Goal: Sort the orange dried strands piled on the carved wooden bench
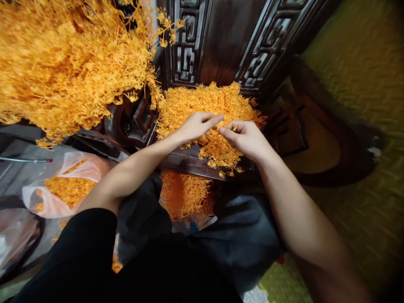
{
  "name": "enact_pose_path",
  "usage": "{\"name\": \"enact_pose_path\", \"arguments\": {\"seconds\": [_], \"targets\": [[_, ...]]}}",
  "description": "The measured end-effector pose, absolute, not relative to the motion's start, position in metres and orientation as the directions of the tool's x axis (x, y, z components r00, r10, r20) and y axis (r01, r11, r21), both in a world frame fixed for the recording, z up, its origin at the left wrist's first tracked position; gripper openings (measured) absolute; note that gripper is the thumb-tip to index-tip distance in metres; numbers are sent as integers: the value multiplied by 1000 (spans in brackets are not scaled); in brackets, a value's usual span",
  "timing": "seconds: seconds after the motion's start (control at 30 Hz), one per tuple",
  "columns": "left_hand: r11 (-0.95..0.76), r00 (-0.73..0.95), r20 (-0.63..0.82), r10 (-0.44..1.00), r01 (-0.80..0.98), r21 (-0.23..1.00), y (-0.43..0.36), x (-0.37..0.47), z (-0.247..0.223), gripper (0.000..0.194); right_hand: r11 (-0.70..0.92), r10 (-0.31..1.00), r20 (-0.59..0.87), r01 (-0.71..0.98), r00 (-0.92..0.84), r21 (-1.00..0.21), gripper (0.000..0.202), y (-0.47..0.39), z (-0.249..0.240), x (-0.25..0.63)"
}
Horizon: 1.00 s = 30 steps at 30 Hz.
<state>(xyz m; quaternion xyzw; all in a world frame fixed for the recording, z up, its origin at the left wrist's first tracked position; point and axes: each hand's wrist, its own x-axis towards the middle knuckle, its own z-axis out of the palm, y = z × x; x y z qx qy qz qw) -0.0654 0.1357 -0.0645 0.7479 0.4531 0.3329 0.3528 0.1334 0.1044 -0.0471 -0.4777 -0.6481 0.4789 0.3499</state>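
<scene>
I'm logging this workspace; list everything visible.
Carved wooden seat: one, dark brown, centre
Seat pile: one, orange, centre, on seat
Large pile: one, orange, upper left
Lower pile: one, orange, below seat
Plastic bag: one, pinkish white, left
Bundle: one, pinkish, lower left edge
Rod: one, grey, far left
Textured surface: one, yellowish green, right
Sleeve: one, black, lower left
Trousers: one pair, dark grey, below
Left hand: one, bare, over seat pile
Right hand: one, bare, beside left

A dark wooden seat point(189, 162) — glossy, carved-backed — bears a heap of orange sprigs point(208, 101), some reaching its front edge.
</scene>
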Motion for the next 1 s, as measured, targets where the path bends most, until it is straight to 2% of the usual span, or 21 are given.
{"name": "enact_pose_path", "arguments": {"seconds": [0.07, 0.1, 0.2, 0.27, 0.37, 0.43, 0.53, 0.63, 0.73, 0.8, 0.93, 1.0], "targets": [[-350, 340, 217, 915, 403, 846, 132, -55, -59, 42, 126, 950, 22, 319, -310, -939, 48, 99, -43, 131], [-322, 264, 229, 937, 395, 860, 134, -52, -58, 40, 136, 946, 24, 327, -324, -935, 48, 95, -39, 130], [-110, -115, 157, 981, 340, 934, 156, -60, -65, 35, 120, 911, -28, 329, -412, -937, 48, 79, -28, 123], [12, -250, 72, 966, 320, 947, 173, -73, -76, 29, 61, 894, -71, 279, -441, -958, 47, 73, -25, 120], [88, -179, -25, 984, 352, 932, 186, -87, -95, 20, -44, 935, -59, 50, -349, -998, 34, 80, -28, 123], [58, -71, -31, 997, 435, 899, 187, -89, -103, 29, -71, 955, -42, -90, -294, -993, 24, 91, -33, 129], [-149, 67, 137, 988, 609, 779, 177, -88, -100, 42, -82, 969, -31, -201, -244, -976, 27, 103, -39, 139], [-314, 130, 308, 942, 663, 680, 152, -82, -80, 33, -71, 980, -20, -253, -198, -965, 35, 105, -43, 142], [-414, 184, 384, 905, 588, 694, 119, -68, -59, 35, 8, 981, 56, -244, -188, -970, 42, 102, -43, 137], [-455, 261, 373, 891, 495, 740, 101, -57, -53, 33, 55, 973, 102, -221, -207, -974, 47, 100, -41, 130], [-359, 287, 273, 918, 312, 880, 91, -44, -60, 45, 102, 960, 142, -170, -243, -980, 58, 98, -42, 114], [-297, 263, 229, 937, 257, 920, 95, -46, -65, 44, 120, 964, 153, -160, -215, -980, 57, 99, -45, 109]]}}
